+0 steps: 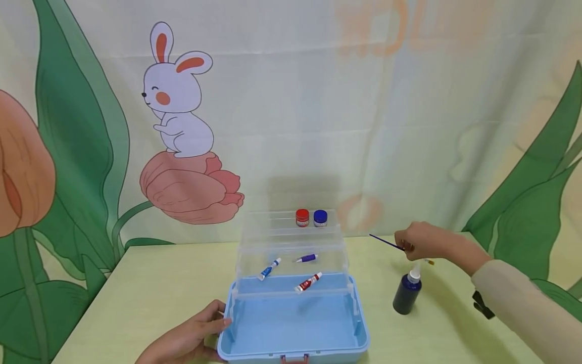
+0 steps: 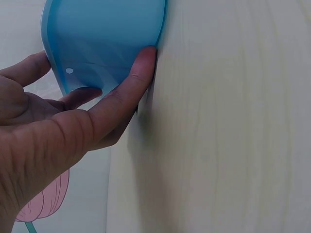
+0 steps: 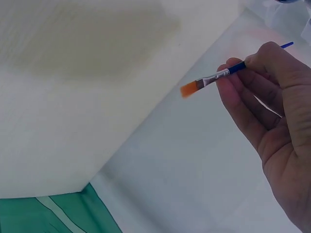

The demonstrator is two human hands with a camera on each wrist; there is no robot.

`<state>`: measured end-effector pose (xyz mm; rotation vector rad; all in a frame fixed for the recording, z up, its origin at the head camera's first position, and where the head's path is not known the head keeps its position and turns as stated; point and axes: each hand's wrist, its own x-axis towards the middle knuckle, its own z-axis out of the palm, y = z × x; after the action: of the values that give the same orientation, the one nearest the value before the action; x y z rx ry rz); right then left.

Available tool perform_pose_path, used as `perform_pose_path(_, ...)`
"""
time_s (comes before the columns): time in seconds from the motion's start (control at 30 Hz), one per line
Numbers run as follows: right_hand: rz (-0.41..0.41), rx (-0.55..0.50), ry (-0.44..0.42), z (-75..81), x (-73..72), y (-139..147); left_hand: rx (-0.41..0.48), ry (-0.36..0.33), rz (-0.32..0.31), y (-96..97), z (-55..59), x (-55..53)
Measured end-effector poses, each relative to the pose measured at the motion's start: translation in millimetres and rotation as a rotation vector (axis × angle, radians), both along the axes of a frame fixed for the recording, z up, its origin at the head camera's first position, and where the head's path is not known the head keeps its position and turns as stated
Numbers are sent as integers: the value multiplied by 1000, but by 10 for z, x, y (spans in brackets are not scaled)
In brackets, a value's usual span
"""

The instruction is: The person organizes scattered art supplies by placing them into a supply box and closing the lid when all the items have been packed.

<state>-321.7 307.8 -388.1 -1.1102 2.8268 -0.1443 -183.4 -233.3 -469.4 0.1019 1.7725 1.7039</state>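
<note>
A flat paintbrush (image 3: 238,67) with a blue handle, silver ferrule and orange bristles is pinched between the thumb and fingers of my right hand (image 1: 423,241). In the head view it hangs in the air over the right side of the table, above a dark blue bottle (image 1: 406,293) with a white nozzle. My left hand (image 1: 191,333) grips the left side of a light blue box (image 1: 295,326), as the left wrist view also shows. The box stands open, its clear stepped trays (image 1: 291,240) raised at the back.
On the upper tray sit a red-lidded jar (image 1: 302,217) and a blue-lidded jar (image 1: 320,218). Lower trays hold a blue paint tube (image 1: 270,269), a purple tube (image 1: 306,258) and a red paint tube (image 1: 308,281). A printed curtain (image 1: 291,101) hangs behind the table (image 1: 150,283).
</note>
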Motion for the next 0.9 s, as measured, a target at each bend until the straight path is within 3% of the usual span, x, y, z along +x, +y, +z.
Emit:
perform_pose_path(0.37, 37, 71, -40, 165, 52, -186, 24, 8, -10, 1, -6, 3)
perform_pose_path(0.67, 100, 106, 33, 285, 142, -365, 3, -10, 0, 5, -6, 7)
perform_pose_path(0.9, 122, 117, 33, 352, 174, -460, 16, 6, -14, 13, -3, 11)
